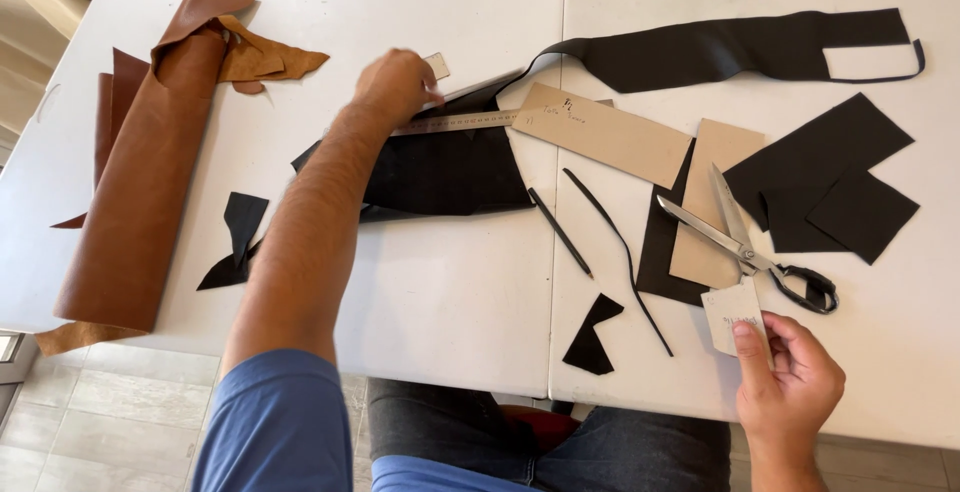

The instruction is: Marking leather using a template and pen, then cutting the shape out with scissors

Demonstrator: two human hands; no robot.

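The left hand (pixel 397 85) presses flat on the metal ruler (pixel 455 122), which lies on black leather (pixel 440 172) just below the grip. The right hand (pixel 790 382) pinches a small card (pixel 733 314) beside the scissors (pixel 745 242). If the left hand lets up, the ruler might slide on the white bench (pixel 450 292).

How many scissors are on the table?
1. The scissors lie open on the tan card pieces at the table's right side, just above the right hand. Others could be hidden under the leather.

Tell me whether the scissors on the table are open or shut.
Open: the scissors lie flat on the tan card piece, their two blades spread apart in a V.
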